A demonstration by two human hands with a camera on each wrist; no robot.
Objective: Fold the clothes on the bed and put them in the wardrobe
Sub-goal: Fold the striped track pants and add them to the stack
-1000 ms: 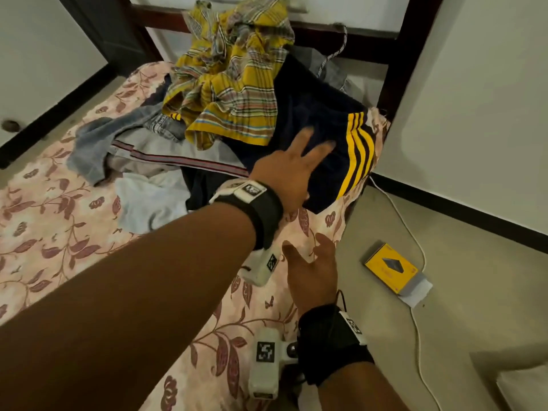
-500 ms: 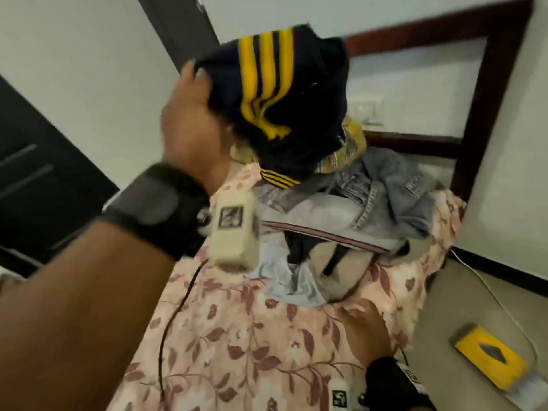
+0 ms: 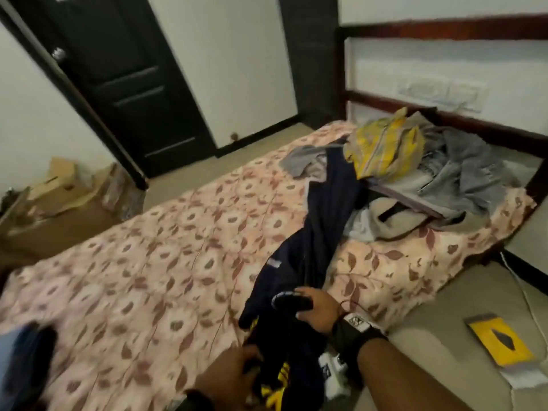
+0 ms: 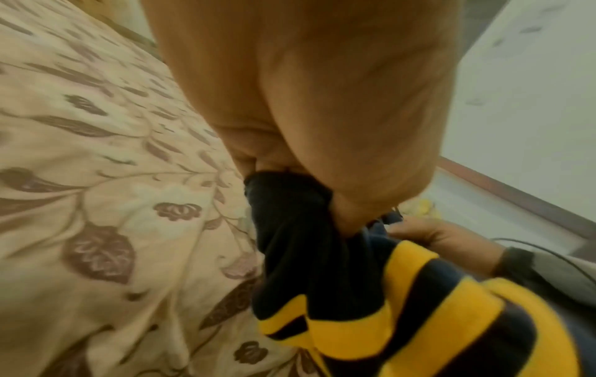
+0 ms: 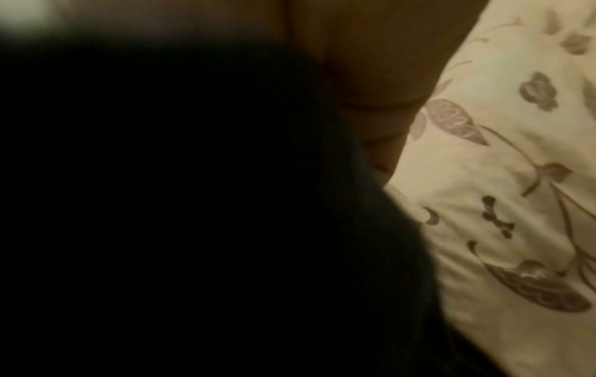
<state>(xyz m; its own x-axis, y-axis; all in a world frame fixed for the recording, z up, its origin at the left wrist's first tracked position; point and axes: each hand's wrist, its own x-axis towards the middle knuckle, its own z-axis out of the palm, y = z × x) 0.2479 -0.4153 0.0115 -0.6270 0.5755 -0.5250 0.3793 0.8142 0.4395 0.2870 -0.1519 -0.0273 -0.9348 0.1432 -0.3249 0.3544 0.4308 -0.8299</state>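
navy cloth with yellow stripes, gripped at both ends over the bed

the navy garment (image 3: 320, 232) is held bunched in the left hand (image 3: 228, 378) and clamped in the curled right hand (image 3: 314, 307), its far end trailing onto the bed (image 3: 148, 262) toward the clothes pile (image 3: 415, 173). it is best spread flat and smoothed before any fold is made.
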